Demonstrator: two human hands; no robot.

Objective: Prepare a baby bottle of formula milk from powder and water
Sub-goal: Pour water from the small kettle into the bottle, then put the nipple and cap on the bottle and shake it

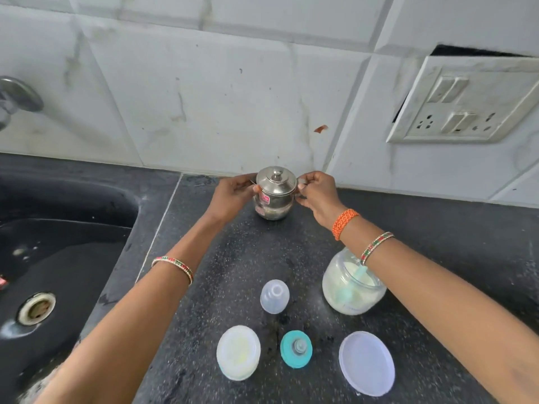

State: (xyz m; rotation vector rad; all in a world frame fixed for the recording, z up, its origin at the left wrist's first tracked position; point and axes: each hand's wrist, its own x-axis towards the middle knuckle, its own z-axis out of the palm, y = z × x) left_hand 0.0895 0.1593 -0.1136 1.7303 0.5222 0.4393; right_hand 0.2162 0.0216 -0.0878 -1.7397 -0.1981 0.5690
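Head view, left to right: the dark sink [58, 228] lies at the left edge, its rim meeting the black table [233, 258]. At the back of the table, near the tiled wall, stands a small steel pot [274, 196] with its knobbed lid [275, 179] still seated. The left hand [233, 196] has its fingers closed against the pot's left side, the right hand [318, 193] pinches what looks like a handle on its right side; both are gripping the pot, which still appears to rest on the table.

Nearer the person, the open baby bottle [274, 295] stands upright and uncapped in the middle. In front of it lie a white round lid [238, 351], the teal nipple ring [296, 349] and a clear flat lid [367, 363]. The open powder jar [350, 287], with a teal scoop [354, 284] inside, sits just under the right forearm.

Risks, as I judge them: the pot probably holds the water, and if it is hot the bare steel could make the fingers let go. The lid is loose-looking; tipping the pot without holding it down could drop it onto the bottle. The bottle is light and narrow-mouthed, so a fast pour may knock it over or splash. Drawing the right arm back low could brush the jar and spill powder.
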